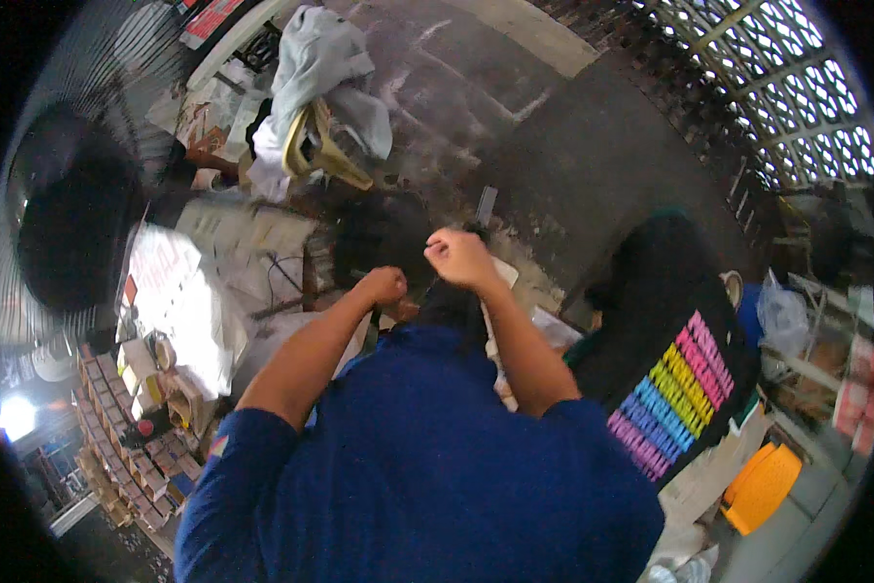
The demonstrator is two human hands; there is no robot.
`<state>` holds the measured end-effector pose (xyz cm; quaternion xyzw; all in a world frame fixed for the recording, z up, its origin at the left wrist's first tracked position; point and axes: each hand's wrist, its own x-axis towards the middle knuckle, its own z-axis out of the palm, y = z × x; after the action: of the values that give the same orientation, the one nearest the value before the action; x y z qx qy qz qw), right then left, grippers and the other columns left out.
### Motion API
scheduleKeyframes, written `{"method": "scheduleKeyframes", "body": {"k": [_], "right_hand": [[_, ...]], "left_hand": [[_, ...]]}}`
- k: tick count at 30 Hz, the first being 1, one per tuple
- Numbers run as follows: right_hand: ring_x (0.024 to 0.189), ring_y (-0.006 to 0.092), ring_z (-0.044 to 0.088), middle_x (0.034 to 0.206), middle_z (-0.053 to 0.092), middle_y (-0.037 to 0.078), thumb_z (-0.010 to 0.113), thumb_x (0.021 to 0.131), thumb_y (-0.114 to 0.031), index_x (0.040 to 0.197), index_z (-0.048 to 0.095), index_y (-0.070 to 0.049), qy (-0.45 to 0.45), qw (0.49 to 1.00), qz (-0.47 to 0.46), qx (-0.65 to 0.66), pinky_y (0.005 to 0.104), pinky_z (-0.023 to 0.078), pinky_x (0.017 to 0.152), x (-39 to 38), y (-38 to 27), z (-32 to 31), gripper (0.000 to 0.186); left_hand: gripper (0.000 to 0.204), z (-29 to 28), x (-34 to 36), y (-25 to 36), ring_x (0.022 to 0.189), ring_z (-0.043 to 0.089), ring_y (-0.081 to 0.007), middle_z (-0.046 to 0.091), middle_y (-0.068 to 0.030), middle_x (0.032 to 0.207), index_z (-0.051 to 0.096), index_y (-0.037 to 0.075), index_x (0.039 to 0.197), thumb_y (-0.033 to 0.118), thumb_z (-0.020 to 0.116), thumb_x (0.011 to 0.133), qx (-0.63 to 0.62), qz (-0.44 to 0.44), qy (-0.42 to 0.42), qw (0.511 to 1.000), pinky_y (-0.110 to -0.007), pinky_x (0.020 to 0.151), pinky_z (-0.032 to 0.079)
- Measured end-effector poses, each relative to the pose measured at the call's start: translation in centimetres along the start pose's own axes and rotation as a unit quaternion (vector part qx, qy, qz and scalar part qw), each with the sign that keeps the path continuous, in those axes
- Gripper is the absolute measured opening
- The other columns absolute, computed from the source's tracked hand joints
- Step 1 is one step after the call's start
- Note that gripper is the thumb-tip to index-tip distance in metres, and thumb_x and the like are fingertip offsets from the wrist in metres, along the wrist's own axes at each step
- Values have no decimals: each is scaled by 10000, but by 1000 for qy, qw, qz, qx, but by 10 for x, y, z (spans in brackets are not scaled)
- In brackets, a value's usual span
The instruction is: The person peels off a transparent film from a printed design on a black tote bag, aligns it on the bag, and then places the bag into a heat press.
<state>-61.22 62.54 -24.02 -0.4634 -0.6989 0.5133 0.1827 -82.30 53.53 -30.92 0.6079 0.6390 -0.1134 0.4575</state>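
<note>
Both my forearms reach forward from a dark blue shirt (427, 437). My left hand (386, 285) is closed, its fingers curled, low beside a dark area in the middle. A little farther forward and to the right, my right hand (459, 256) is also closed, with fingers and thumb drawn together. Whatever either hand holds is too small or hidden to make out. Just beyond my right hand a short grey strip (487, 204) lies near the floor. Dark cloth (447, 309), perhaps trousers, shows below my hands.
At right is a black garment (665, 389) with rainbow lettering, seemingly a person bending close by. Grey cloth (320, 58) hangs ahead left. White sheeting (189, 311) and stacked small boxes (116, 408) stand left. An orange stool-like object (763, 488) stands lower right; a lattice wall (797, 87) rises beyond.
</note>
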Motion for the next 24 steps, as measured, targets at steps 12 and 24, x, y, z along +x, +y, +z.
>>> {"method": "scheduleKeyframes", "body": {"k": [12,24], "right_hand": [[924,288,697,965,726,157,706,827,-287,995,718,-40,61,910,407,-43,372,530,837,62,147,-167,299],[636,131,584,751,625,42,633,909,-77,950,666,-11,-39,974,221,34,292,480,555,541,126,-311,85]], "left_hand": [[292,-169,219,5,992,659,-395,708,-182,1039,743,77,989,282,577,863,26,-86,-55,994,-460,876,536],[293,-465,488,37,944,675,-362,717,-167,1009,724,108,1057,259,590,845,-104,60,2,993,-456,833,533]]}}
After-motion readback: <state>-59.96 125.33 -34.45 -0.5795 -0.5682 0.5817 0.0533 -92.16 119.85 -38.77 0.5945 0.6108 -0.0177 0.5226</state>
